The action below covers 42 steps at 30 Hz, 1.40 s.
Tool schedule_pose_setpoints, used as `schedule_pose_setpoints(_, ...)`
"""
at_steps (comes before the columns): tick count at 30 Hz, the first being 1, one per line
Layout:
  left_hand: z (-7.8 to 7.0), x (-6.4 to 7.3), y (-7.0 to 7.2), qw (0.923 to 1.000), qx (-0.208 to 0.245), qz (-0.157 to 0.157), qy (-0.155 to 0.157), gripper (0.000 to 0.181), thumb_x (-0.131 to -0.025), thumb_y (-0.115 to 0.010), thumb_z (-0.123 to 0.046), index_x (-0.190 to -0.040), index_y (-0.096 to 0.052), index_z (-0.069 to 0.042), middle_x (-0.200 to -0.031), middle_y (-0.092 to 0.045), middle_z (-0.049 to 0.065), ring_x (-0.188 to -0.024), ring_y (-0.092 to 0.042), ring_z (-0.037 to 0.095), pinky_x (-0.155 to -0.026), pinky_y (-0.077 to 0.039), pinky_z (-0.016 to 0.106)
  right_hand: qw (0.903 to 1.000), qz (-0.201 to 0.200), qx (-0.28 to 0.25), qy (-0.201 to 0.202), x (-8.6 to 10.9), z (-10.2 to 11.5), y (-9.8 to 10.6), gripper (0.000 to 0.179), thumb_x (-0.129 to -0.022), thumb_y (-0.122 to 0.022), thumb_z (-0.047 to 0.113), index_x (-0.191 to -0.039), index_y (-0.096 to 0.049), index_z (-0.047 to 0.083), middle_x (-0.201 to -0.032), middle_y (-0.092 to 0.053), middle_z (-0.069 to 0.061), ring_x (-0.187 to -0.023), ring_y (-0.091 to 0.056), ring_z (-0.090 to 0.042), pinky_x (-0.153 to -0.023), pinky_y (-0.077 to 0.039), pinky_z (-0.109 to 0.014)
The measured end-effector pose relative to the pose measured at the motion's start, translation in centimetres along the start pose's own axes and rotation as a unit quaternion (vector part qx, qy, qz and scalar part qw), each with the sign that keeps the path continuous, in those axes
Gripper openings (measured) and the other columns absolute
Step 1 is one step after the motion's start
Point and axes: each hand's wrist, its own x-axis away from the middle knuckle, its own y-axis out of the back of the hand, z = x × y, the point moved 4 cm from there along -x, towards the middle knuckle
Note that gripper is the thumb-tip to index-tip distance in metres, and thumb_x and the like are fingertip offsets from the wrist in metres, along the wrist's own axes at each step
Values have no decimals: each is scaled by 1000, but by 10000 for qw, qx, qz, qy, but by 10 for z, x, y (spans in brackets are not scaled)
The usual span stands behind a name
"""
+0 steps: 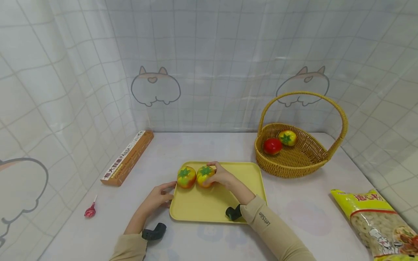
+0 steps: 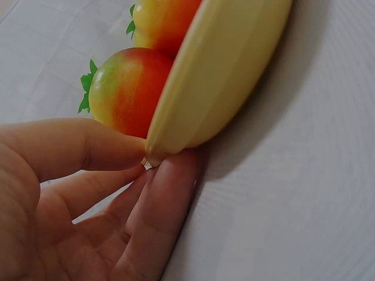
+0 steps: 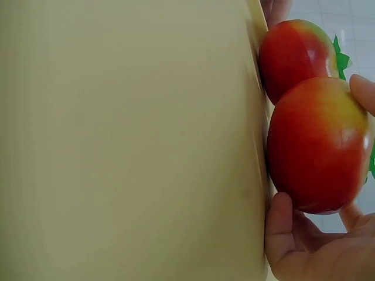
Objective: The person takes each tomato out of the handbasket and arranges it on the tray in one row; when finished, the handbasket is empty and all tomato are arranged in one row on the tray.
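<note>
Two yellow-and-red tomatoes with green star-shaped tops lie side by side on a yellow tray (image 1: pixel 199 208). My right hand (image 1: pixel 223 176) grips the right tomato (image 1: pixel 203 177), with thumb and fingertips spread around its sides in the right wrist view (image 3: pixel 319 146). The left tomato (image 1: pixel 186 178) sits against it near the tray's left edge. At that edge, my left hand (image 1: pixel 158 198) pinches the rim between thumb and fingers, as the left wrist view shows beside the nearer tomato (image 2: pixel 132 88).
A wicker basket (image 1: pixel 289 172) with a tall handle stands at the back right, holding a red tomato (image 1: pixel 272 146) and a yellow one (image 1: pixel 288 138). A pasta box (image 1: pixel 128 159) and a lollipop (image 1: pixel 90 211) lie left; a pasta bag (image 1: pixel 375 221) lies right.
</note>
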Motion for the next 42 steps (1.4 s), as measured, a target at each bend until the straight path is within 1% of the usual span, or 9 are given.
schedule_pose_setpoints(5, -1, 0, 0, 10000, 2, -21, 7, 59, -78, -61, -7, -135, -45, -1, -133, -46, 23, -76, -58, 18, -66, -54, 33, 10000, -62, -47, 4, -3, -3, 2, 84, -66, -75, -4, -137, -33, 12, -123, -42, -21, -103, -52, -28, -93, -43, -38)
schedule_pose_setpoints(10, -1, -1, 1, 10000, 57, 37, -20, 59, -80, -60, -6, -135, -44, -1, -137, -42, 23, -78, -58, 18, -66, -54, 32, 10000, -27, -95, -5, 0, 1, 5, 84, -66, -75, -3, -136, -33, 14, -129, -40, -20, -102, -52, -27, -87, -44, -36)
schedule_pose_setpoints(12, -1, -1, 1, 10000, 61, 57, -32, 58, -80, -60, -6, -136, -44, -1, -138, -41, 22, -79, -57, 19, -66, -54, 32, 9999, -22, -102, 16, 2, 3, 8, 83, -66, -75, -1, -136, -33, 14, -132, -38, -21, -106, -50, -29, -86, -43, -37)
schedule_pose_setpoints(15, -1, -1, 1, 10000, 23, 69, -68, 58, -80, -60, -7, -135, -44, -1, -138, -41, 22, -80, -57, 19, -66, -54, 33, 9999, -61, -88, 71, 7, 8, 15, 83, -68, -75, 0, -138, -32, 14, -138, -33, -22, -116, -44, -33, -91, -42, -42)
schedule_pose_setpoints(19, -1, 0, 1, 9999, -37, 51, -86, 58, -80, -61, -7, -135, -45, -1, -136, -43, 23, -80, -56, 19, -67, -54, 32, 9998, -118, -17, 142, 13, 15, 25, 83, -70, -74, 1, -140, -30, 13, -142, -30, -23, -124, -38, -37, -98, -38, -47)
schedule_pose_setpoints(25, 0, 0, 1, 9999, -89, 33, -89, 58, -79, -61, -8, -135, -46, -2, -136, -43, 22, -80, -56, 19, -67, -54, 32, 9994, -274, -14, 191, 19, 21, 41, 80, -73, -72, 1, -140, -31, 15, -143, -30, -21, -130, -30, -38, -99, -36, -48)
schedule_pose_setpoints(32, 0, -1, 1, 9999, -83, 47, -113, 57, -80, -61, -8, -134, -46, -2, -137, -43, 21, -81, -56, 18, -67, -55, 32, 9984, -396, -57, 407, 25, 26, 62, 78, -75, -70, 1, -140, -29, 13, -144, -27, -21, -131, -28, -39, -101, -33, -50)
schedule_pose_setpoints(38, 0, 0, 1, 9999, -108, 37, -130, 58, -79, -61, -8, -134, -46, -2, -136, -44, 21, -79, -57, 18, -66, -54, 32, 9971, -505, -102, 568, 36, 34, 82, 75, -77, -68, 3, -140, -29, 13, -144, -25, -19, -132, -24, -39, -104, -30, -50)
schedule_pose_setpoints(42, -1, -3, 2, 9996, -167, 132, -192, 60, -78, -61, -8, -135, -44, 0, -136, -43, 23, -76, -58, 18, -65, -54, 31, 9959, -582, -150, 672, 42, 38, 97, 75, -78, -67, 4, -141, -27, 11, -145, -23, -19, -133, -21, -39, -105, -28, -49)
